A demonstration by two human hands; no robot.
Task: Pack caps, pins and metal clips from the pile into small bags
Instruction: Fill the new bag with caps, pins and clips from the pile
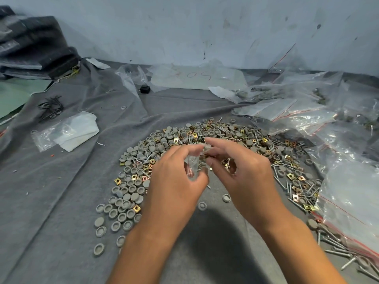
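— What are the hands doing?

— Both are raised over the middle of the pile [215,160]. The left hand [176,181] has its fingers curled round a small clear bag [193,168], thumb on the near side, the other fingers bent over its top. Something reddish shows through the plastic; I cannot tell what.

— And the right?

— The right hand [244,173] sits just beside the bag's mouth. Its forefinger and thumb are drawn together, pinching a brass-coloured clip [204,156] right at the opening. The other fingers are loosely bent, not spread. Whether they hold more pieces, I cannot tell.

— Where is the stock?

— The pile lies on the grey cloth [61,191], ringing the hands. Grey caps [123,199] crowd its left side and run toward the near edge of the cloth. Square metal clips [290,175] and long pins [287,186] are mixed in on the right.

— Anything else around?

— Clear bags with red strips [348,191] are heaped along the right edge, some over the pile's rim. A flat clear bag [65,131] lies on the left, with black ties [50,108] beyond it. A small black block [144,89] sits near the far edge, by the wall [184,27].
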